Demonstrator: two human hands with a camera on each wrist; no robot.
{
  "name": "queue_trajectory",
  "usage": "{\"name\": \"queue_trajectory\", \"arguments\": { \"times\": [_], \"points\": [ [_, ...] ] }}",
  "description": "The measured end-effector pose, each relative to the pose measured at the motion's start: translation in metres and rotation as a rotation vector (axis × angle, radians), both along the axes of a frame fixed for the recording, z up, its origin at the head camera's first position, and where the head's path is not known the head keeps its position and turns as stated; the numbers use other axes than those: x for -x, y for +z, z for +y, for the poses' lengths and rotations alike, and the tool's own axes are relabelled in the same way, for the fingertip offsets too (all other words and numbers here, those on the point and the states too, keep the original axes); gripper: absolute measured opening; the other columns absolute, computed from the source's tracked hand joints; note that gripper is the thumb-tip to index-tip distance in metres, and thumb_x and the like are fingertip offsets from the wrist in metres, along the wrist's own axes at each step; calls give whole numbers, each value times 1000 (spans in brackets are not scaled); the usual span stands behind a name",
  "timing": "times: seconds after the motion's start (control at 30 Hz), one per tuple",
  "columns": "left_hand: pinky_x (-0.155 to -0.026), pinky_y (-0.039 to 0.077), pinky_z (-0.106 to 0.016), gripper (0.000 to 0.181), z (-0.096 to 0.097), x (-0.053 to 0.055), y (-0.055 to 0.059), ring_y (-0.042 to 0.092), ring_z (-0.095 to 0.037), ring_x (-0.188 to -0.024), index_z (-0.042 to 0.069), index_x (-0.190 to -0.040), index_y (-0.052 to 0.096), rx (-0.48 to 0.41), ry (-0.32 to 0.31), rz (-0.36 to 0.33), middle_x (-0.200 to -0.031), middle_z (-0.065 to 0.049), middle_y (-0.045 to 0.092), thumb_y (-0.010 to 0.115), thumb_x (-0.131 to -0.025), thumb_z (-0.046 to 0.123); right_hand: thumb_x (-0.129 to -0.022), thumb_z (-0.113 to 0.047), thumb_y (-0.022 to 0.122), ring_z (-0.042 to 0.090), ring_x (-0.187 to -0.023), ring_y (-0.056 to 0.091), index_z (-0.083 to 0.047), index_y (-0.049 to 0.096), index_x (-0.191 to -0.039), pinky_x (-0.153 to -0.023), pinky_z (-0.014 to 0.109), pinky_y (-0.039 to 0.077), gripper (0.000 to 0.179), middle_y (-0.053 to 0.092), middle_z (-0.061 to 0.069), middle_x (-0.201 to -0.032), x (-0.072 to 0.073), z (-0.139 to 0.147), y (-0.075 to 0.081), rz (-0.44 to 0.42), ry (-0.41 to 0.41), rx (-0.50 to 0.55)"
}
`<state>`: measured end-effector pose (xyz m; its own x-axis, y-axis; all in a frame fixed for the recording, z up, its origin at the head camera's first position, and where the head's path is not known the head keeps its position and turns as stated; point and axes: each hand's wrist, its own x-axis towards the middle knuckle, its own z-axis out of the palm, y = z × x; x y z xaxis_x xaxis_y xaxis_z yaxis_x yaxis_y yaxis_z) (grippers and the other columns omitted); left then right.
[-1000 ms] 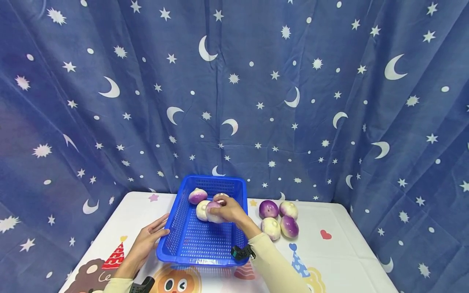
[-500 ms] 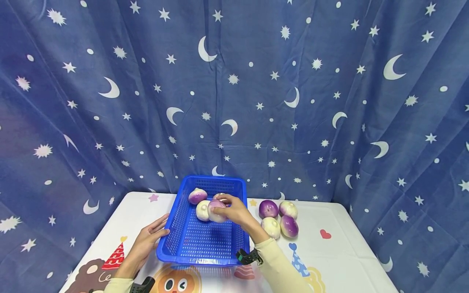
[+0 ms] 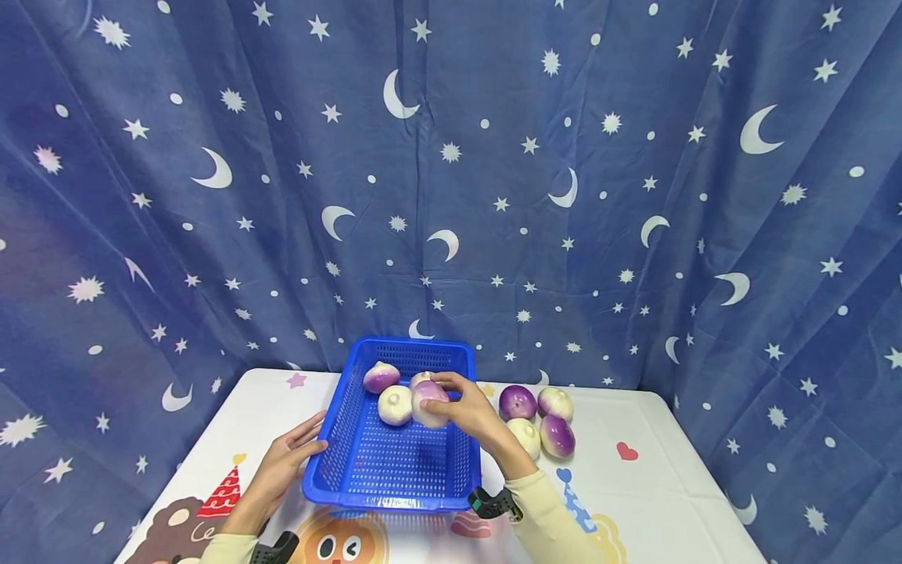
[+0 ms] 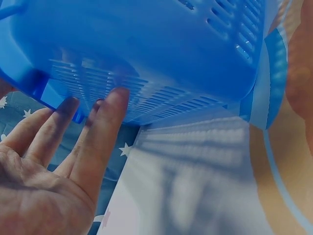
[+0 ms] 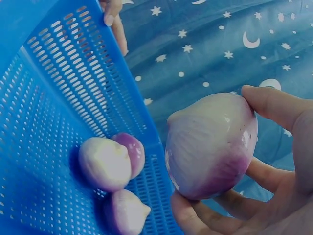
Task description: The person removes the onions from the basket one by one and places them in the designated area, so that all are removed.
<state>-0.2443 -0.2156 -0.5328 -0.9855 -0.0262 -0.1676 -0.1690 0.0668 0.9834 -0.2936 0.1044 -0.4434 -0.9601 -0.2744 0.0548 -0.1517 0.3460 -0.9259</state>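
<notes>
My right hand [image 3: 468, 407] holds a purple-and-white onion [image 5: 212, 147] between thumb and fingers, above the blue plastic basket [image 3: 395, 501]. Inside, toward the back, lie a purple-and-white onion [image 3: 381, 377], a pale onion [image 3: 395, 406] and a third onion [image 3: 421, 380] partly hidden behind the held one. My left hand [image 3: 278, 462] is at the basket's left side, its thumb touching the rim. In the left wrist view, the extended fingers [image 4: 100, 142] lie along the basket's outer wall.
Right of the basket, several more onions [image 3: 557, 436] sit in a cluster on the white patterned tablecloth [image 3: 634, 501]. My right forearm partly covers one pale onion [image 3: 524, 437]. A blue star-and-moon curtain [image 3: 451, 196] hangs behind the table.
My right hand has shifted right with the held onion, away from the pale onion in the basket. My left hand and the basket have stayed in place.
</notes>
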Motion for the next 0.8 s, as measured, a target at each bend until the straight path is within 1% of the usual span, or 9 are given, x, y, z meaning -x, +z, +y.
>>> {"name": "queue_trajectory", "arguments": {
  "times": [0.17, 0.33, 0.43, 0.57, 0.7, 0.8],
  "points": [
    [-94, 54, -45, 68, 0, -1, 0, 47, -39, -136, 16, -153, 35, -6, -4, 12, -155, -19, 38, 65, -92, 20, -81, -29, 79, 27, -106, 63, -16, 61, -127, -82, 32, 53, 51, 63, 12, -130, -4, 11, 3, 6, -15, 31],
    [-92, 54, -43, 67, -1, -2, 1, 48, -39, -135, 15, -153, 35, -8, -10, 22, -155, -20, 38, 64, -93, 19, -82, -26, 78, 28, -109, 64, -16, 59, -131, -89, 38, 53, 53, 60, 13, -133, -9, 27, 2, -15, -46, 93],
    [-92, 55, -43, 66, -1, -2, 2, 50, -38, -134, 14, -153, 36, -17, -9, 31, -155, -19, 38, 64, -93, 17, -83, -22, 76, 27, -109, 64, -16, 58, -132, -92, 39, 53, 52, 57, 14, -135, -9, 36, 1, -26, -59, 141],
    [-90, 55, -42, 65, -1, -2, 3, 51, -37, -133, 14, -152, 37, -17, -3, 35, -154, -20, 39, 64, -93, 17, -83, -19, 76, 25, -108, 65, -16, 57, -132, -90, 36, 54, 53, 56, 15, -136, -9, 47, 0, -43, -72, 198],
    [-90, 55, -41, 66, 0, -2, 2, 51, -36, -134, 14, -152, 37, -17, -4, 30, -154, -20, 40, 64, -92, 17, -82, -19, 77, 24, -107, 66, -16, 58, -132, -85, 33, 54, 53, 58, 14, -134, -10, 56, -2, -35, -108, 203],
    [-89, 55, -41, 66, 0, -2, 1, 51, -36, -134, 14, -152, 38, -24, -2, 30, -154, -19, 41, 65, -92, 17, -82, -18, 77, 22, -106, 65, -14, 57, -132, -83, 29, 53, 54, 58, 15, -133, -10, 63, -3, -21, -127, 200]
  ]
}}
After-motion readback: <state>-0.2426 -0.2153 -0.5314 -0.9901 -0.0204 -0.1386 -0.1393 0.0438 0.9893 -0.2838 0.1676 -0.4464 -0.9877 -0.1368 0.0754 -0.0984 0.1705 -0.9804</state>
